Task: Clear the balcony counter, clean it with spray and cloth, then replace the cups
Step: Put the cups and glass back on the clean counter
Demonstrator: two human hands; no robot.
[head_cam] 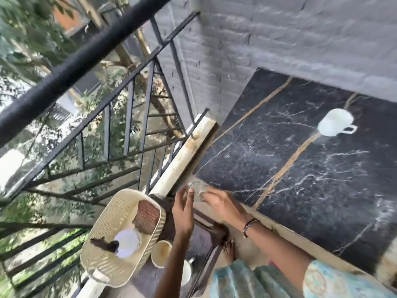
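The black gold-veined marble counter (300, 168) spread away beyond my right hand (219, 203), with a white ceramic mug (335, 122) well off past it. The cream woven plastic basket (111, 244) sat just beside my left hand (182, 214). Both hands met around a small clear glass (196, 189) at the counter's near corner; blur hid whether the fingers gripped it. I judged that one hand should hold the glass firmly before lifting it, then move slowly.

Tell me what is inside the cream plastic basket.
The cream basket holds a white round dish or lid, a brown woven piece propped against its wall, and a small dark object too blurred to identify. Whatever lies beneath them is covered.
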